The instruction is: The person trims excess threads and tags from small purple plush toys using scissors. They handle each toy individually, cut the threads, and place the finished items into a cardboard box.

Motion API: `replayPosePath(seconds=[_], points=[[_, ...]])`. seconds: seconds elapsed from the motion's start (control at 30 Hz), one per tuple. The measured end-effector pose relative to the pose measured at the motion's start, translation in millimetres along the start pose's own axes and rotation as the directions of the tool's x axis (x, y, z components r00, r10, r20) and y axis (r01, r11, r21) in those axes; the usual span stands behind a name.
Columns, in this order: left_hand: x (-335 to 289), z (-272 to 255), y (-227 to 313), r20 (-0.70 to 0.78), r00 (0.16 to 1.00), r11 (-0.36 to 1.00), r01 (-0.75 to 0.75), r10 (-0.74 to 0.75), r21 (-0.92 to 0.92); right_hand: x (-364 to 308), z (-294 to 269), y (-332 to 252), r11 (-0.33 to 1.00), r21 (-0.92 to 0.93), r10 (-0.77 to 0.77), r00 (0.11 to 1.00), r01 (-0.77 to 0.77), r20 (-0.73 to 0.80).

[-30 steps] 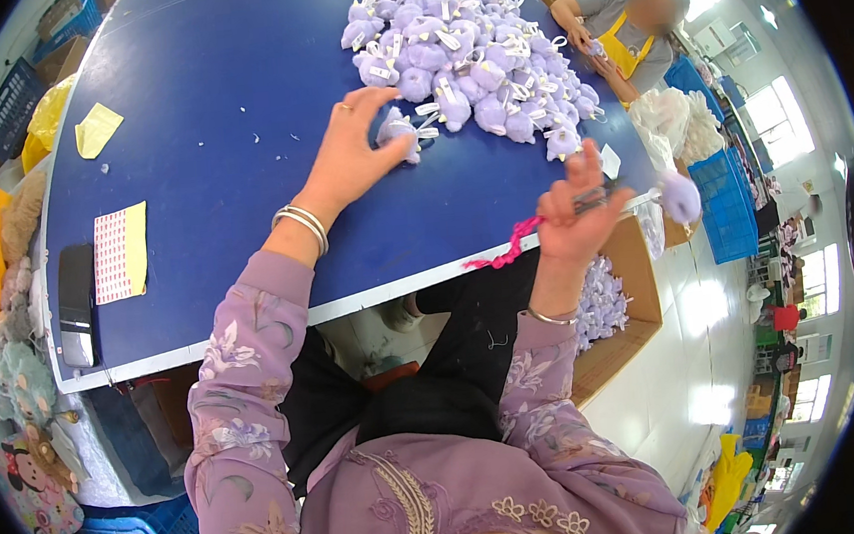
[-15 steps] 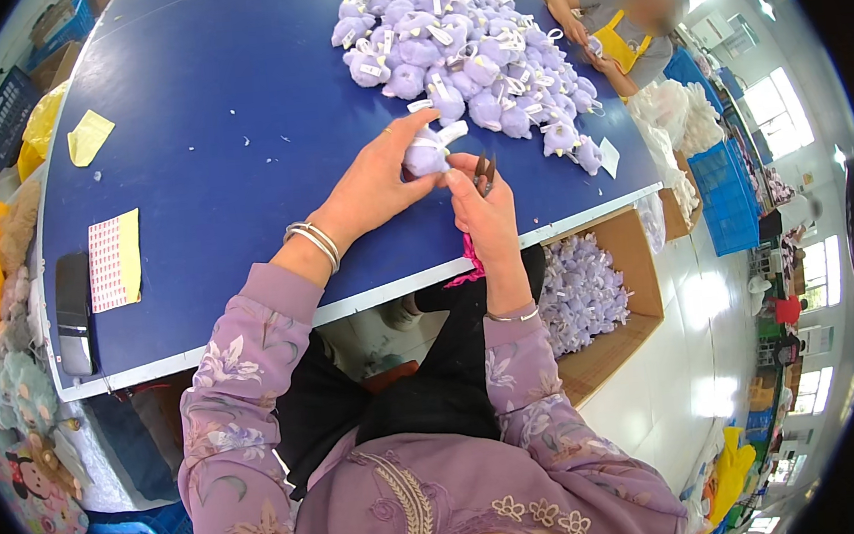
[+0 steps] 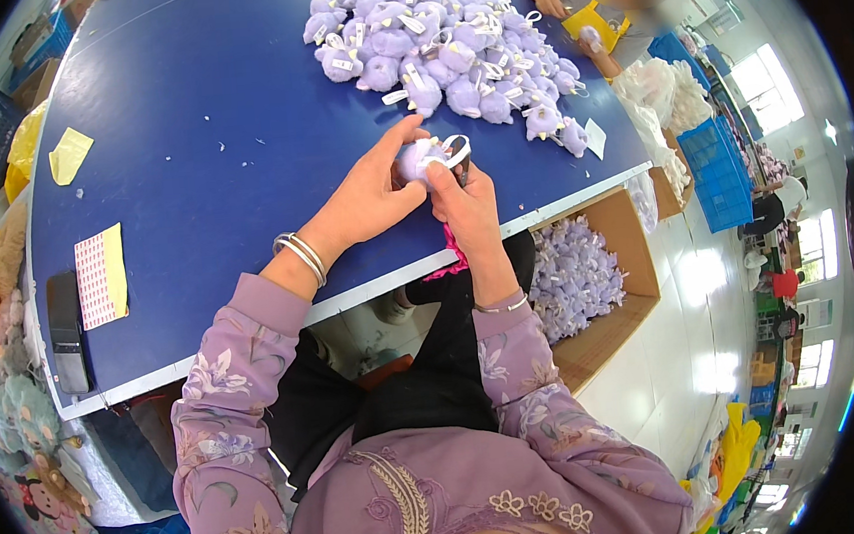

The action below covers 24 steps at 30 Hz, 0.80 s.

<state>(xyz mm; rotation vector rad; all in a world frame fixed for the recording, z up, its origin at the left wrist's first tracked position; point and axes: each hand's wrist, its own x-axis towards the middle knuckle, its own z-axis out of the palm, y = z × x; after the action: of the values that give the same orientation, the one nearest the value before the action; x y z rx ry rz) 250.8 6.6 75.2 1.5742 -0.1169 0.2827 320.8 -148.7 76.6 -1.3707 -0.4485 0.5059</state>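
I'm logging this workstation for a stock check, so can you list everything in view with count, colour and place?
Small plush toy: one, lilac, held between both hands above the table edge.
Plush toy pile: many, lilac with white tags, far side of the table.
Table: one, blue top.
Cardboard box: one, brown, filled with lilac plush toys, right of the table.
Sticker sheet: one, yellow backing with red-and-white stickers, left part of the table.
Yellow paper: one, far left of the table.
Dark flat device: one, black, left table edge.
Blue crates: some, on the floor at right.
Co-worker: one, across the table.
Left hand: grips the toy.
Right hand: on the toy, holding a dark tool.
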Motion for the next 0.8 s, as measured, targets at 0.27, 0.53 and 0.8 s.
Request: replayPosePath(seconds=[0.27,0.53,0.8], points=[[2,3,-2,0.035,0.999,0.995,0.037,-0.034,-0.098,-1,-1,6,0.999,0.043,-0.026,0.995,0.030,-0.091],[5,-5,8,0.050,0.989,0.965,0.144,-0.136,-0.219,-4,2,3,0.990,0.021,-0.139,0.990,0.140,-0.035],[4,-3,3,0.070,0.991,0.947,0.126,-0.110,-0.295,-6,4,8,0.949,-0.200,-0.242,0.970,0.243,0.027]])
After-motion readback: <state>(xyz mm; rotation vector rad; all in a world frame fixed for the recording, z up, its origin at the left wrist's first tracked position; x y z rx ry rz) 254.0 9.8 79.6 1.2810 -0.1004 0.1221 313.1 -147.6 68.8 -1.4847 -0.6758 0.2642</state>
